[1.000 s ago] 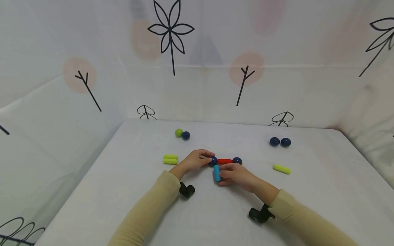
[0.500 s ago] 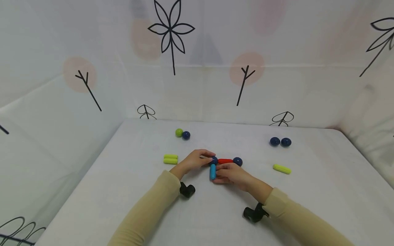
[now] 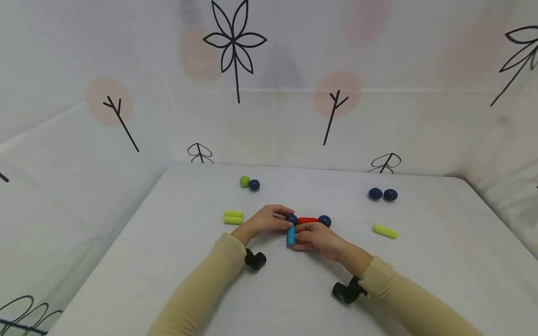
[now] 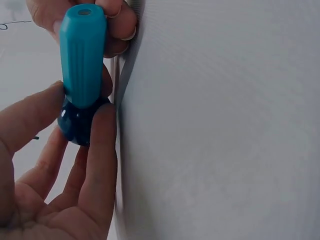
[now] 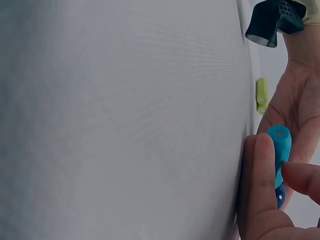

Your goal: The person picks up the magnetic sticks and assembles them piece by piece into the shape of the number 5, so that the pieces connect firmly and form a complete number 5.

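Observation:
At mid-table my left hand (image 3: 265, 219) holds a dark-blue ball (image 3: 292, 218) between thumb and fingers. My right hand (image 3: 322, 240) pinches a light-blue magnetic rod (image 3: 291, 237), which points toward me from that ball. In the left wrist view the rod's (image 4: 82, 55) lower end meets the ball (image 4: 75, 125), and a small metal disc shows in its free end. A red rod (image 3: 307, 220) runs right from the held ball to a second dark-blue ball (image 3: 324, 220). Right-hand fingers lie along one side of the light-blue rod (image 5: 281, 150), the thumb on the other.
Two yellow-green rods (image 3: 233, 217) lie left of the hands, and another yellow-green rod (image 3: 385, 231) lies to the right. Farther back are a green ball (image 3: 244, 181) beside a dark-blue ball (image 3: 254, 185), and two dark-blue balls (image 3: 383, 194) at right. Printed cloth hangs behind the table.
My right hand has moved left with the light-blue rod, bringing its end to the ball and straightening it. My left thumb has shifted slightly toward the joint.

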Demonstrator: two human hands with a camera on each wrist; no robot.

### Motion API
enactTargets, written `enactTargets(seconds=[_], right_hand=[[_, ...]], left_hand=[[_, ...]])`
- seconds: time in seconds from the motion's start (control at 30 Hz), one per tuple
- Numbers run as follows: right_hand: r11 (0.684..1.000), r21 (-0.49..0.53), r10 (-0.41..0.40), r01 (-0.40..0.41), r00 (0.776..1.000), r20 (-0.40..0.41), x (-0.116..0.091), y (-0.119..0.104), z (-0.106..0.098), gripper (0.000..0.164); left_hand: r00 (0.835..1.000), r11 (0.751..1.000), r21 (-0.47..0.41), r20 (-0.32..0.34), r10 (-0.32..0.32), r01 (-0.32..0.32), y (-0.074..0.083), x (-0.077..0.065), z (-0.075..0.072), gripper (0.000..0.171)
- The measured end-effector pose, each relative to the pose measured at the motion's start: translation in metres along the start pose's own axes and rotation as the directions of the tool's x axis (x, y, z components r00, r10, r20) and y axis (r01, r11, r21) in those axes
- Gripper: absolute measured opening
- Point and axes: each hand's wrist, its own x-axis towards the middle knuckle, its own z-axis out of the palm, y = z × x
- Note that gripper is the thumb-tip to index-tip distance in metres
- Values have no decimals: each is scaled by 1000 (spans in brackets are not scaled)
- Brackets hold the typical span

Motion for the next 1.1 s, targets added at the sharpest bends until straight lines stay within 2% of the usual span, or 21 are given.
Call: enactTargets(seconds=[0.33,0.5,0.73,0.93,1.1], right_hand=[[999,-31,16,-16,1000,10,-2,1,-6,42],[999,-45,-3,5,999,35,-4,1,-8,44],[998,-55,-3,3,1000,-5,-10,-1,-14,45],[991,-134,-14,10,1000,-25,-17,-3,-21,45],[970,-240,-36,22,998,-52,-24,-4,-31,44]], left_hand=[[1000,997,-70,-2,-28,27,0,1,2,42],[999,995,-89,-13,-36,35,-1,3,3,41],[999,993,-108,-18,-42,40,-2,4,4,42],[998,992,-113,-33,-54,50,-3,4,5,40],[997,990,-134,-51,-62,54,-4,5,6,39]])
